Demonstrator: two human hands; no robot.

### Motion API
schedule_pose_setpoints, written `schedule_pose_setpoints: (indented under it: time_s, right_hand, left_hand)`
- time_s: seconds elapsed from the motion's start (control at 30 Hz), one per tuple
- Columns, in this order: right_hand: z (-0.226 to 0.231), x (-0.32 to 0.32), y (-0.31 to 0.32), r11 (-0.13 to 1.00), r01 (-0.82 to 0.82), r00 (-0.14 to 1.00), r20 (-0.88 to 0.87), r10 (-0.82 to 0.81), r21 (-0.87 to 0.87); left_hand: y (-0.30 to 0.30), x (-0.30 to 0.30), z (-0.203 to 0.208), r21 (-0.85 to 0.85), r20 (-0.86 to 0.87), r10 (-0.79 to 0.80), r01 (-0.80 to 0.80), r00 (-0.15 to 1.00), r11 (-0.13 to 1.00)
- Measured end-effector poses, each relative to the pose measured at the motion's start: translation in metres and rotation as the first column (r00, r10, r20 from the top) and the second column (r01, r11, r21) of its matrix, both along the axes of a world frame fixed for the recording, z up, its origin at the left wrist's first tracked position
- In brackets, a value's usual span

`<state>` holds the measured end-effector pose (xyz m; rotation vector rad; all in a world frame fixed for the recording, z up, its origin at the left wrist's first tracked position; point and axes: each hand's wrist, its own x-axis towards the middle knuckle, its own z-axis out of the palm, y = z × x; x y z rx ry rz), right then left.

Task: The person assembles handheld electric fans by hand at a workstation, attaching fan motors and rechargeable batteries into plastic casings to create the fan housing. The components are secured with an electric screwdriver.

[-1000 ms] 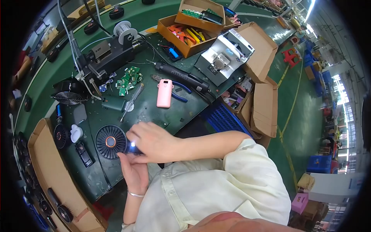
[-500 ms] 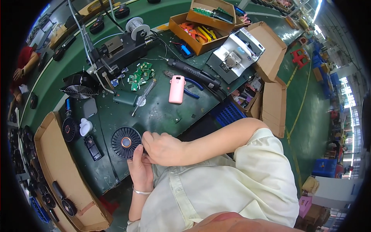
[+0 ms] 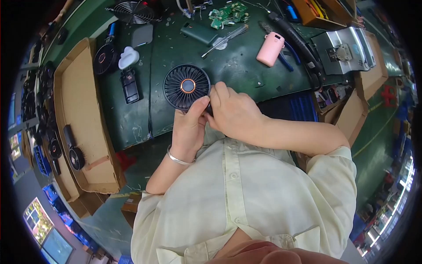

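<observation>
A black handheld fan (image 3: 177, 99) with a round ribbed grille and an orange ring at its hub is held at the table's front edge. My left hand (image 3: 188, 130) grips its lower rim, thumb on top. My right hand (image 3: 237, 112) is closed at the fan's right side, its fingers curled and mostly hiding the part they hold. Left of the fan lie a black oblong casing (image 3: 130, 86) and a white cloud-shaped piece (image 3: 129, 57). Beyond it are a screwdriver (image 3: 226, 40) and a dark green casing (image 3: 198, 34).
A pink device (image 3: 270, 49) lies right of centre, beside blue-handled pliers (image 3: 285, 60) and a black electric screwdriver (image 3: 303, 50). Green circuit boards (image 3: 229, 15) are heaped at the back. A shallow cardboard box (image 3: 83, 110) stands left; a grey metal machine (image 3: 342, 53) stands right.
The whole view has turned and shifted, so the table's things sit elsewhere in the picture. Both hands keep their hold on the fan, with little visible change in grip.
</observation>
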<state>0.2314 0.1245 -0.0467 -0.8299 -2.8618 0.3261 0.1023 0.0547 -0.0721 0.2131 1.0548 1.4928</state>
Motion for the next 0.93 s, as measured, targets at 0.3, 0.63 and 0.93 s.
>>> schedule_pose_setpoints:
  time_s: [0.3, 0.63, 0.93]
  right_hand:
    - [0.012, 0.006, 0.021, 0.935, 0.100, 0.966, -0.191, -0.173, -0.341]
    - [0.010, -0.006, 0.036, 0.809, -0.013, 0.782, -0.510, -0.357, -0.587]
    - [-0.009, -0.017, 0.033, 0.792, -0.027, 0.549, -0.671, -0.498, -0.610]
  left_hand:
    - [-0.002, -0.015, 0.003, -0.006, 0.118, -0.083, 0.084, 0.990, 0.996]
    - [0.002, -0.022, 0.026, 0.013, 0.164, -0.346, 0.349, 0.924, 0.937]
    - [-0.002, -0.006, 0.021, 0.132, 0.176, -0.231, 0.209, 0.957, 0.969]
